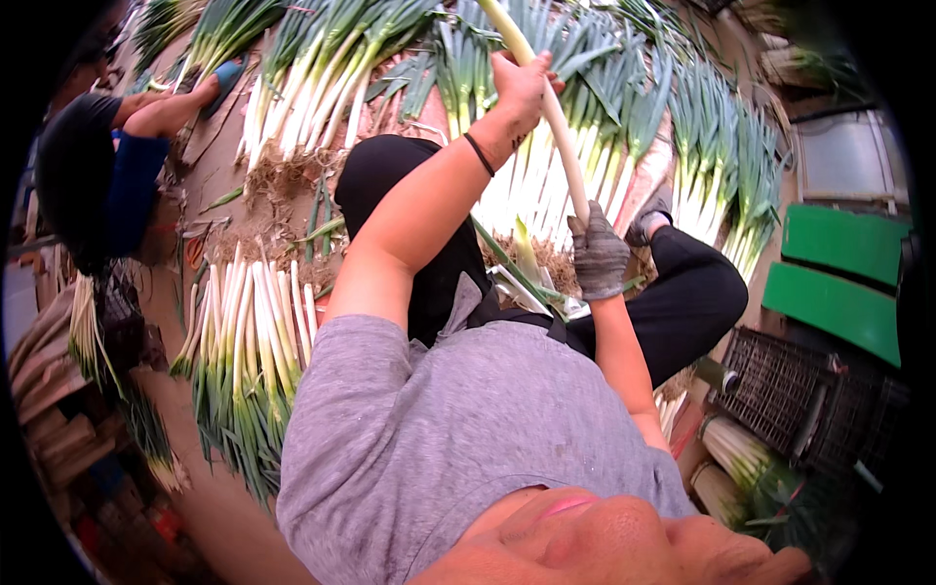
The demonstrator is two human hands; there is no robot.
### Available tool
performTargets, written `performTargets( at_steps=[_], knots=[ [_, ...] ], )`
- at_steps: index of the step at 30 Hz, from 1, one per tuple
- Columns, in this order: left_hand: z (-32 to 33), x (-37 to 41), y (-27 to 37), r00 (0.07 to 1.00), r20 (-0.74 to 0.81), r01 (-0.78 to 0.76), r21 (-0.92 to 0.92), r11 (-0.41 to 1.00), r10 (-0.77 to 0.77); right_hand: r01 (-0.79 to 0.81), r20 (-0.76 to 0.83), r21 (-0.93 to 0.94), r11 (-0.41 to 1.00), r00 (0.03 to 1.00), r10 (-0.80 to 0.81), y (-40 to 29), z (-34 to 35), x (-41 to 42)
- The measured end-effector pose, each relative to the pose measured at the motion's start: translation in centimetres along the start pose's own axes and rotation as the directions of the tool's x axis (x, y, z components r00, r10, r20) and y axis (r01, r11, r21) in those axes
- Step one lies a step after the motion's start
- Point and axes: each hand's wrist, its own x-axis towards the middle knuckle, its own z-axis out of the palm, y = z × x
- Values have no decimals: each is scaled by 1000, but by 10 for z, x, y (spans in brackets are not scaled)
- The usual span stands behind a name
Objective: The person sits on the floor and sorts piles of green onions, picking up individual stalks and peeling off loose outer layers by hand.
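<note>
My left hand (523, 88), bare and with a dark band at the wrist, is closed around the pale stalk of a long leek (559, 135) in the upper middle. In a grey glove, my right hand (601, 256) grips the white lower end of this same leek, which slants down to the right. Between my knees, below the leek, lie loose leaf pieces and a short pale-green stalk piece (525, 248). Beyond my hands spreads a wide row of leeks (585, 146) with white shafts, green leaves and roots towards me. The leek's top end runs out of view.
More leeks (245, 314) lie at my left, and another pile (314, 80) is at the upper left. A co-worker (95, 161) sits at the far left. Green panels (833, 311) and black plastic crates (775, 387) stand at the right, near bundled leeks (738, 453).
</note>
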Motion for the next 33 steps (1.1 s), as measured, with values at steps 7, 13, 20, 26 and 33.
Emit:
performTargets(
  at_steps=[7, 13, 20, 26, 33],
  knots=[
    [-21, 19, -10, 985, -170, -1, 16, 1000, 4, 102, 97, 56, 993, 989, -108, -8, 6, -9],
    [-29, 37, -29, 932, -315, -134, 158, 978, 179, -7, 134, 253, 967, 991, -28, -39, -6, -1],
    [-52, -15, 87, 986, -162, -27, -390, 920, -40, 192, -76, 305, 933, 981, -177, -56, -9, 46],
    [-95, -33, 125, 974, -134, -226, -586, 778, 182, -44, 49, 830, 556, 999, 5, -42, 9, 75],
    [-186, -97, 197, 741, -393, -659, -580, 478, 545, -422, 313, 828, 370, 894, 321, -40, 10, 105]
  ],
)
